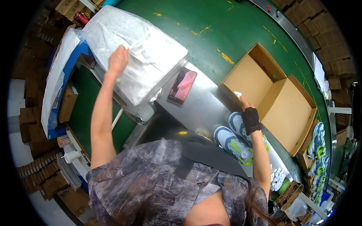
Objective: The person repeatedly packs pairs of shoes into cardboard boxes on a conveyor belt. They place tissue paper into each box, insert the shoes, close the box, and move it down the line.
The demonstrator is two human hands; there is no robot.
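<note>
A metal counter (212, 89) with a white wrapped stack, an open cardboard box and shoes, and a person's hand at each side.
The white stack (151, 52), creased on top, covers the counter's left end. The brown box (273, 98) lies open, lid folded out, by the far edge toward the right. Pale blue, navy and lime shoes (226, 140) sit side by side at the near edge, below the box. A lit phone (182, 86) lies just beside the stack. The right hand (249, 110), in a black fingerless glove, touches the box's near wall; its grip cannot be told. The left hand (118, 60) curls narrow on the stack; whether it pinches anything is unclear.
</note>
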